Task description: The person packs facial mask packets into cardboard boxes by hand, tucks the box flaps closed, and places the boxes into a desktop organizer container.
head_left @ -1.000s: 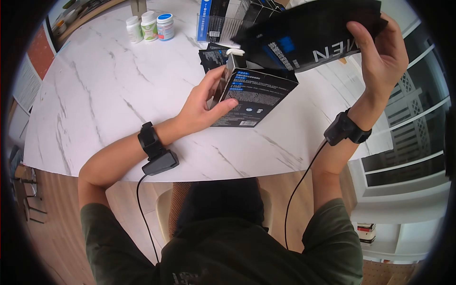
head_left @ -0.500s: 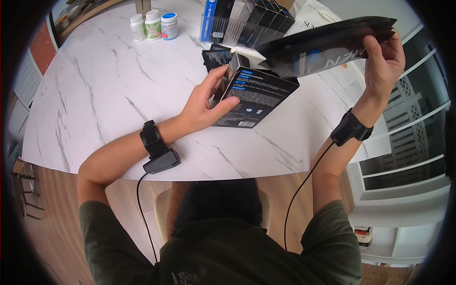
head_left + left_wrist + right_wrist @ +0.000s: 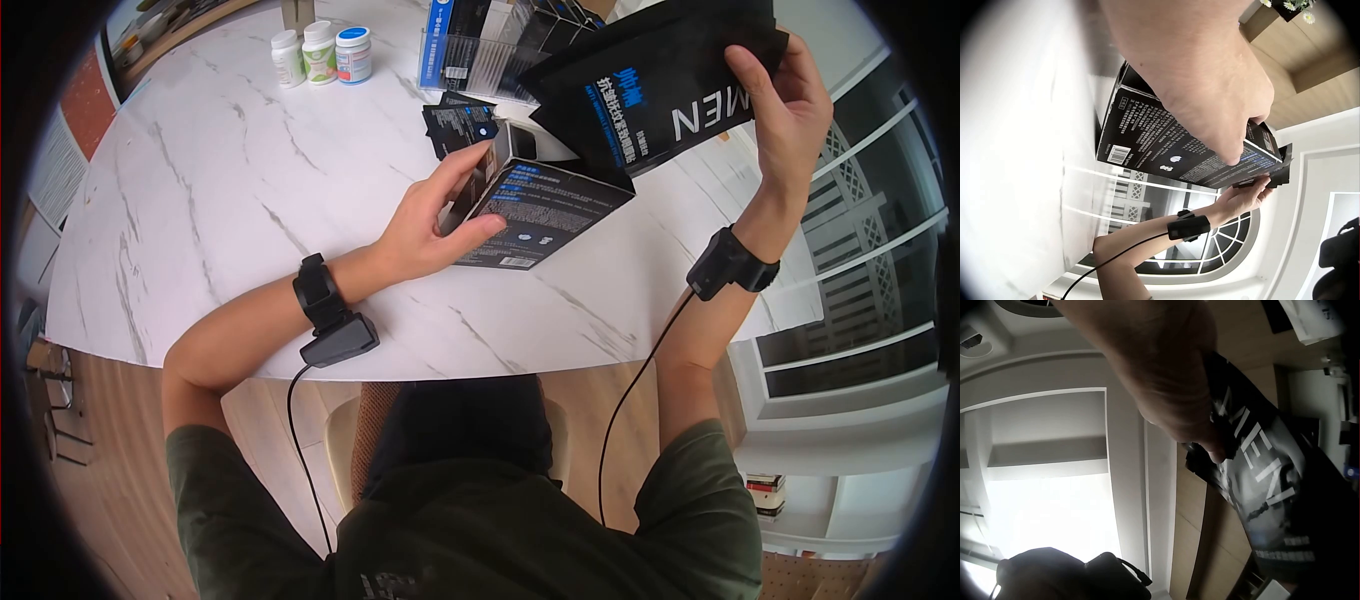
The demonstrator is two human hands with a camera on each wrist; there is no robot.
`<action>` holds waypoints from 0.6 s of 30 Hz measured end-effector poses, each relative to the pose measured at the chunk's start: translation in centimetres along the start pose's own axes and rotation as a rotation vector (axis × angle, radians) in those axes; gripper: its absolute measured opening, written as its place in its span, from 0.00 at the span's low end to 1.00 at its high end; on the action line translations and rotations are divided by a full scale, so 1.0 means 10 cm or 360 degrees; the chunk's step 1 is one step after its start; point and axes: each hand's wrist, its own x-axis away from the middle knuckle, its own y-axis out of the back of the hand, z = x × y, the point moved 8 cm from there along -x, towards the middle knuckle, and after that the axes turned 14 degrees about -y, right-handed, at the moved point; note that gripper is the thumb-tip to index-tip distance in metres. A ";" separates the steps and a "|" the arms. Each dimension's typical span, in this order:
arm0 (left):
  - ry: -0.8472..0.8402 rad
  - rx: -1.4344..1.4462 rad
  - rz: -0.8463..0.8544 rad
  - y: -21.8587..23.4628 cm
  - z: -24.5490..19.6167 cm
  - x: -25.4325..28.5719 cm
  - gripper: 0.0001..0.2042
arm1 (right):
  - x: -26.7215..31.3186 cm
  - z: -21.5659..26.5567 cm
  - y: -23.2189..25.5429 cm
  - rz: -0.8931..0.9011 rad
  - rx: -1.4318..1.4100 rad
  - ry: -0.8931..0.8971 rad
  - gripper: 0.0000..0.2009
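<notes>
My left hand point(image 3: 425, 220) holds an open black carton point(image 3: 545, 215) tilted on the table, thumb across its printed face and fingers along its side. In the left wrist view the carton's barcode face point(image 3: 1160, 140) shows below the hand. Up at the right, my right hand point(image 3: 790, 120) pinches the far end of several flat black sachets point(image 3: 650, 100) marked "MEN". Their lower corners overlap the carton's open top, beside a raised end flap. The right wrist view shows the sachets' lettered front point(image 3: 1266, 462) extending from the hand point(image 3: 1166, 381).
Other black sachets point(image 3: 455, 125) lie flat behind the carton. A clear organizer point(image 3: 490, 70) with blue and black boxes stands at the back. Three small bottles point(image 3: 320, 55) stand at the back left of the marble-patterned table point(image 3: 200, 220).
The sachets tipped flatter half a second ago and now stand steeper, their printed front facing me. My right hand has shifted slightly left; the left hand keeps its hold on the carton.
</notes>
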 end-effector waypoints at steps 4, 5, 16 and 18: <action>0.0017 0.0040 0.0002 -0.01 0.01 0.00 0.32 | 0.00 0.02 0.04 0.0014 -0.0108 0.0111 0.14; 0.0016 0.0041 0.0002 -0.01 0.01 0.00 0.32 | 0.00 0.01 0.03 0.0049 -0.0156 0.0085 0.14; -0.0005 -0.0021 0.0068 -0.03 0.00 0.00 0.34 | 0.04 -0.04 -0.07 0.0320 0.0071 -0.0058 0.14; -0.0058 0.0001 0.0019 -0.02 -0.03 -0.03 0.36 | 0.06 -0.03 -0.06 0.0341 0.0085 -0.0092 0.14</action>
